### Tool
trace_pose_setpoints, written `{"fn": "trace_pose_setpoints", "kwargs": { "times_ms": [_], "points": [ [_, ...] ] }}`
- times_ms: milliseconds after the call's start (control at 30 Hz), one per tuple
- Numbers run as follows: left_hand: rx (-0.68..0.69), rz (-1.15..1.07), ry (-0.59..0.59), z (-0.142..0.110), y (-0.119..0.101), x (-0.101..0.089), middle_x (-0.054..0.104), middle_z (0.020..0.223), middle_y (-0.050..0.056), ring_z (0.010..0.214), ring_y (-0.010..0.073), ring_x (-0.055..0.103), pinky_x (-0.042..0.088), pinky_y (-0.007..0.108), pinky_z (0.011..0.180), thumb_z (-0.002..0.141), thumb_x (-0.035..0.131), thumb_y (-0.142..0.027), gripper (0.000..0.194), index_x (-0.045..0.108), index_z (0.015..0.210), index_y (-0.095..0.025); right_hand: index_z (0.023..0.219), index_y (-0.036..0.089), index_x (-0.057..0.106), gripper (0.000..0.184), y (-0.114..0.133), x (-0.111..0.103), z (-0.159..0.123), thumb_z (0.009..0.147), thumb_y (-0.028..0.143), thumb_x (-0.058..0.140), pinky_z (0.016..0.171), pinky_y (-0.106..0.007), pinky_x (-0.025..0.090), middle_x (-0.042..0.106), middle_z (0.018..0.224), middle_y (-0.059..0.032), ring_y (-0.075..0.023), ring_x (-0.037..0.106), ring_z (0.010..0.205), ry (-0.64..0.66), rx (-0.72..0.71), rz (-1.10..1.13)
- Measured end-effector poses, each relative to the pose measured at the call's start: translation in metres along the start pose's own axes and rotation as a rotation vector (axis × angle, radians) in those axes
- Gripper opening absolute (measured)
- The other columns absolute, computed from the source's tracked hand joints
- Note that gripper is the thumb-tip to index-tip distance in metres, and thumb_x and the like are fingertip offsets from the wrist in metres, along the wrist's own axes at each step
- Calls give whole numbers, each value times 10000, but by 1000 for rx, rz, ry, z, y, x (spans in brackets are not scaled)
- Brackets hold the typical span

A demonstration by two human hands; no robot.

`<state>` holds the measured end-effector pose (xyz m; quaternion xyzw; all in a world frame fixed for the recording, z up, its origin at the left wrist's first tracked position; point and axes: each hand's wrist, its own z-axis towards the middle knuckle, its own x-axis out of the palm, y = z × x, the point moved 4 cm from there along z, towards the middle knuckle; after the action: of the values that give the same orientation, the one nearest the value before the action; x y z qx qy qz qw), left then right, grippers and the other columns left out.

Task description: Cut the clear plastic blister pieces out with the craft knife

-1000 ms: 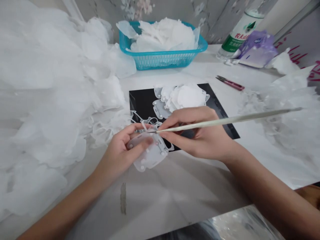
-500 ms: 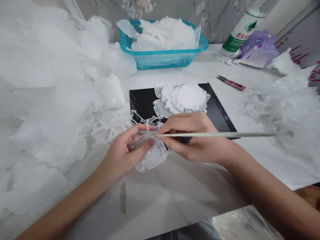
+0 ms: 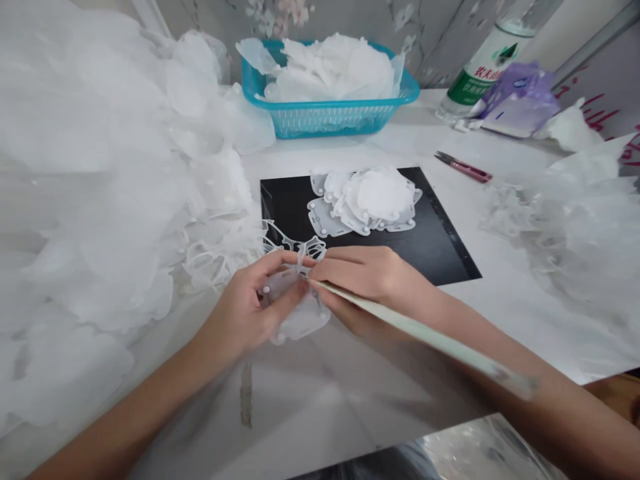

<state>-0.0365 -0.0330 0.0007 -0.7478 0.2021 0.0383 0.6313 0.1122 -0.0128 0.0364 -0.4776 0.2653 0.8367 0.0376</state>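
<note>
Between its thumb and fingers, my left hand (image 3: 250,300) pinches a translucent white plastic piece (image 3: 305,323) with small round studs near its edge. My right hand (image 3: 370,280) is closed on a slim, pale green, pointed tool (image 3: 430,337) whose exact kind I cannot make out. The tool's tip meets the upper edge of the piece by my left fingertips. Thin, web-like white plastic strips (image 3: 280,237) rise behind the fingers. On a black mat (image 3: 440,243) beyond my hands lies a stack of similar translucent pieces (image 3: 380,197).
Cloudy white sheets (image 3: 100,167) pile high on the left. A teal basket (image 3: 330,120) of white pieces stands at the back. Behind right are a water bottle (image 3: 470,80), a purple packet (image 3: 520,100) and thread snips (image 3: 465,167). More translucent scraps (image 3: 580,220) lie right.
My right hand has turned, and the tool's far end has swung down toward me across the right forearm. My left hand keeps its pinch on the piece.
</note>
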Motion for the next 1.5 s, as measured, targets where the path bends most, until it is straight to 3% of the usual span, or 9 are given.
{"fn": "trace_pose_setpoints", "kwargs": {
  "times_ms": [233, 433, 567, 667, 767, 900, 1033, 1300, 1500],
  "points": [
    [87, 130, 15, -5, -7, 5, 623, 677, -23, 526, 116, 559, 428, 170, 442, 845, 576, -353, 381, 554, 1214, -262, 715, 156, 511, 193, -4, 11, 0, 851, 60, 412, 481, -269, 320, 534, 647, -31, -130, 461, 563, -105, 13, -197],
    [-89, -44, 13, -5, 0, 3, 698, 853, 19, 522, 127, 585, 419, 175, 394, 810, 621, -434, 472, 537, 1255, -304, 640, 180, 493, 175, -25, -10, 0, 755, 54, 533, 429, -221, 316, 471, 536, 32, -69, 387, 457, -385, 389, 281],
    [-129, -84, -28, -3, 1, 1, 647, 729, -12, 473, 92, 525, 395, 147, 379, 788, 652, -429, 363, 609, 1122, -292, 609, 199, 474, 218, -36, -19, -3, 757, 96, 597, 405, -217, 328, 479, 548, 37, -66, 419, 440, -558, 581, 539],
    [-109, -90, -44, -3, 0, 0, 602, 644, -34, 421, 63, 462, 361, 128, 360, 780, 666, -416, 322, 624, 1064, -270, 787, 214, 549, 74, -39, -19, -6, 854, 217, 580, 412, -222, 364, 541, 594, 36, -74, 458, 440, -655, 609, 657],
    [-85, -112, -62, -5, -4, -1, 628, 660, -32, 404, 58, 461, 365, 127, 359, 777, 672, -411, 351, 591, 1081, -256, 1009, 207, 558, 161, -37, -15, -4, 946, 317, 459, 413, -234, 389, 644, 724, 6, -73, 485, 429, -614, 616, 733],
    [-95, -122, -88, -8, -10, -1, 666, 703, -18, 413, 62, 471, 378, 137, 373, 777, 669, -405, 377, 561, 1098, -240, 775, 160, 559, 164, -33, -3, 1, 877, 287, 579, 464, -215, 391, 599, 684, 16, -50, 476, 461, -338, 707, 760],
    [-92, -99, -79, -8, -12, 0, 701, 752, -9, 424, 61, 472, 363, 144, 387, 788, 653, -386, 351, 558, 1091, -238, 669, 169, 458, 317, -27, 11, 3, 708, 242, 763, 460, -187, 338, 512, 587, 67, -41, 436, 491, -128, 792, 1085],
    [-58, -174, -95, -4, -3, -5, 687, 734, -30, 493, 86, 554, 413, 159, 435, 792, 663, -386, 304, 584, 1051, -247, 659, 185, 360, 354, -35, 17, -6, 745, 221, 702, 518, -193, 373, 687, 802, 2, -62, 493, 585, -318, 855, 1208],
    [-72, -425, -317, 1, 3, -18, 631, 647, -63, 497, 77, 539, 412, 154, 436, 766, 700, -302, 253, 601, 993, -249, 628, 190, 383, 310, -51, 3, -10, 671, 140, 685, 621, -209, 467, 635, 669, 17, -121, 639, 718, -571, 993, 1147]
  ]
}}
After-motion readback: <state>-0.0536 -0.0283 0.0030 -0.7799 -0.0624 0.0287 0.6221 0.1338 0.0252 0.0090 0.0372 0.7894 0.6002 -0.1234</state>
